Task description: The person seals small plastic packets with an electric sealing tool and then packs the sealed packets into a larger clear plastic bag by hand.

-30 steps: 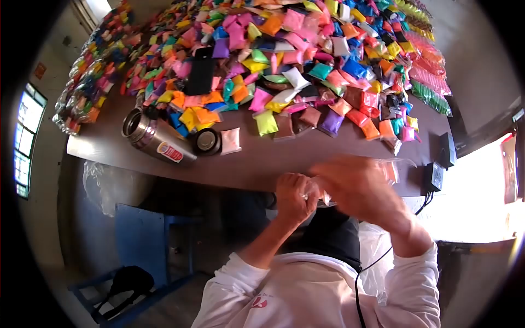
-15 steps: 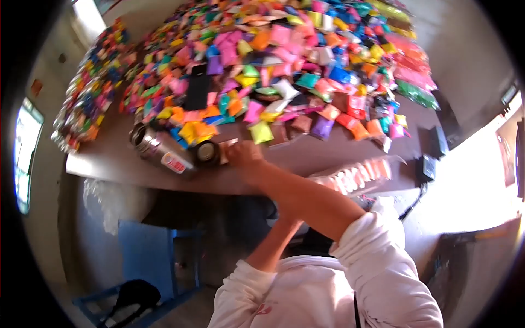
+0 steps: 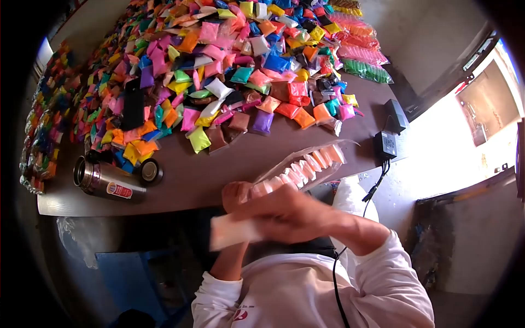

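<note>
My right hand (image 3: 284, 216) is closed on a pale peach packet (image 3: 232, 232), which sticks out to the left of its fingers and is blurred. Just behind it, my left hand (image 3: 236, 195) is wrapped round the near end of a long clear bag (image 3: 306, 168). A row of pale pink and peach packets lies inside that bag, which slants up to the right over the table's front edge. The right hand partly covers the left one.
Many coloured packets (image 3: 262, 123) are heaped on the brown table (image 3: 191, 180). A black phone (image 3: 133, 109) rests on them. A steel flask (image 3: 106, 181) lies beside its round lid (image 3: 149, 171). Black boxes (image 3: 385, 145) with cables stand at the right edge.
The pale packet has left its place beside the flask lid and is now in my right hand, back near my left. The view has turned to the right.
</note>
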A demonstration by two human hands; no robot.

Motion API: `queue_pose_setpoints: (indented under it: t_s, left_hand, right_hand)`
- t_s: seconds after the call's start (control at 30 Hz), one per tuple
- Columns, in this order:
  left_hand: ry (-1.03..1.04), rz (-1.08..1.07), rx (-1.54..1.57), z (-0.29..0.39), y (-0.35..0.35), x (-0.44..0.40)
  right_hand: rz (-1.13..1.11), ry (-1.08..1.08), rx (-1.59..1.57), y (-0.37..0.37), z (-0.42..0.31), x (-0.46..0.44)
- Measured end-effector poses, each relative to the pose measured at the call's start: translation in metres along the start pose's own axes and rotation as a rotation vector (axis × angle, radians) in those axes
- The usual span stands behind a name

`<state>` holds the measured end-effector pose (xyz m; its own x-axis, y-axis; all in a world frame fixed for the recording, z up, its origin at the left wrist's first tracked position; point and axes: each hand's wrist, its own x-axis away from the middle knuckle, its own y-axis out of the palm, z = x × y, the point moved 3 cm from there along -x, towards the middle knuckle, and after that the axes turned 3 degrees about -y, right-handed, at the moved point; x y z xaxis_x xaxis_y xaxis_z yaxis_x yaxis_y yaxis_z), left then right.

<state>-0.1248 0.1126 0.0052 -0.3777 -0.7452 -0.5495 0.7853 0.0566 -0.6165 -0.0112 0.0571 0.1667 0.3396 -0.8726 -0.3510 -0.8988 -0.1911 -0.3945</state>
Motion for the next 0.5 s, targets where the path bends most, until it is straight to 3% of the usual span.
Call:
queue_pose_setpoints:
  t_s: [0.03, 0.1, 0.17, 0.27, 0.37, 0.43, 0.5]
  left_hand:
    - [0.036, 0.048, -0.002, 0.001, 0.002, 0.001]
    - [0.007, 0.139, 0.064, 0.009, -0.004, -0.005]
    - [-0.019, 0.126, 0.074, 0.014, -0.007, -0.009]
    - [-0.010, 0.165, 0.058, 0.014, -0.003, -0.008]
    - [-0.054, 0.191, 0.094, 0.012, -0.001, -0.007]
    - [-0.034, 0.157, 0.084, 0.011, -0.003, -0.009]
    - [-0.036, 0.160, 0.093, 0.011, -0.004, -0.009]
  right_hand:
    - [-0.013, 0.178, -0.147, -0.024, -0.003, 0.019]
    - [0.305, 0.371, -0.488, -0.055, 0.003, 0.060]
    - [0.436, 0.284, -0.437, -0.084, 0.021, 0.097]
    - [0.650, 0.531, -0.145, -0.100, 0.039, 0.130]
    - [0.803, 0.497, -0.189, -0.085, 0.034, 0.112]
    - [0.759, 0.510, -0.208, -0.082, 0.054, 0.118]
    - [0.514, 0.558, -0.282, -0.081, 0.070, 0.119]
